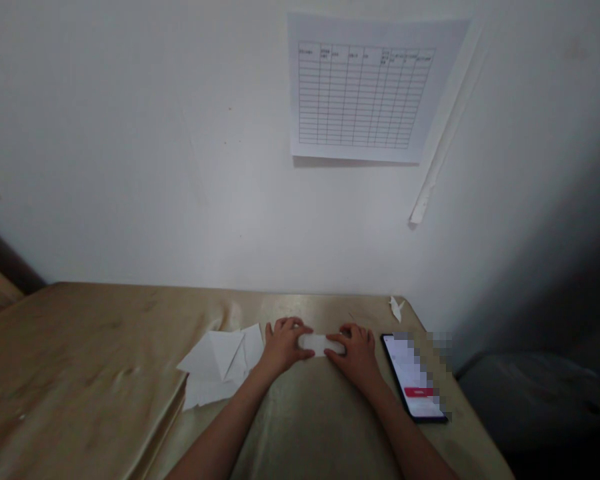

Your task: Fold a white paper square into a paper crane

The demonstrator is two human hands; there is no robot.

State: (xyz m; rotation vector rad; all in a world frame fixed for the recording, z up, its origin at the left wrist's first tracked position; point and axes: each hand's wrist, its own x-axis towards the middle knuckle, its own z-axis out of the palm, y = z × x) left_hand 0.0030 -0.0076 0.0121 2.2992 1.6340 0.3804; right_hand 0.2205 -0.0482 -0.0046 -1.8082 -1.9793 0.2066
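A small folded piece of white paper (320, 345) is held just at the tabletop between my two hands. My left hand (286, 343) pinches its left end between thumb and index finger. At the opposite end, the thumb and index finger of my right hand (354, 350) close on the paper. The other fingers of both hands are curled, and they partly hide the paper's ends. Several loose white paper sheets (215, 363) lie in an overlapping pile beside my left forearm.
A phone (405, 373) with a lit screen lies right of my right hand. Behind it, a small folded paper figure (396, 308) rests near the corner of the brown-covered table (105, 360). A printed grid sheet (365, 93) hangs on the white wall (155, 133).
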